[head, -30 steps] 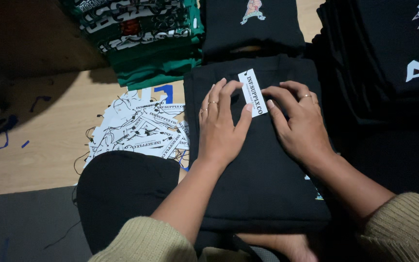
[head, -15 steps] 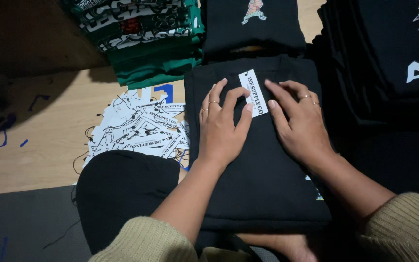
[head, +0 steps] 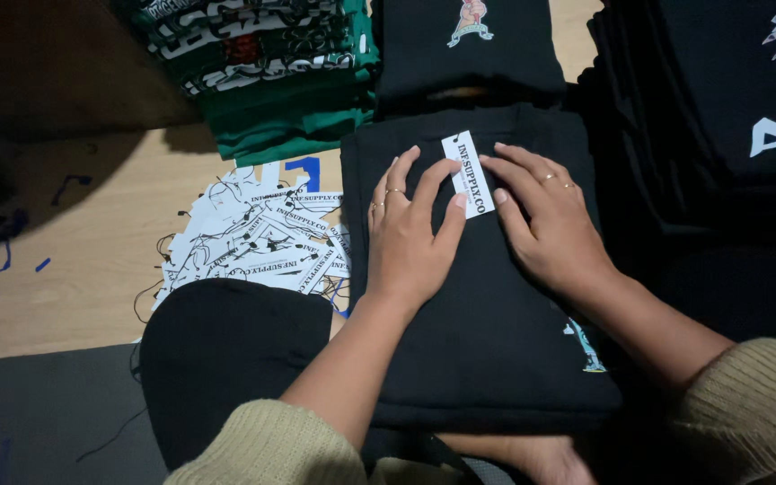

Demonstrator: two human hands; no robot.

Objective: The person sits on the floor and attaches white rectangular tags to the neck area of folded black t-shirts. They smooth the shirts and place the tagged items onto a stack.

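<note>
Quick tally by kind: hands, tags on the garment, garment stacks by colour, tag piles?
Hands: 2, left hand and right hand, both flat on the folded black garment
White tag on that garment: 1
Green stack: 1
Black stacks: 2
Pile of loose tags: 1
Total: 8, counting the garment

Upper left: a stack of folded green printed shirts (head: 271,81) is sitting on the pale wooden floor (head: 74,269).
Upper middle: a folded black shirt with a small coloured figure print (head: 469,45) is lying just beside the green stack.
Right: a tall pile of black garments with white and orange lettering (head: 720,117) is filling the edge of the view.
Centre left: a loose heap of white paper tags with black strings (head: 253,238) is spreading over the floor.
Lower left: a dark grey mat (head: 38,422) is covering the floor's near edge.
</note>
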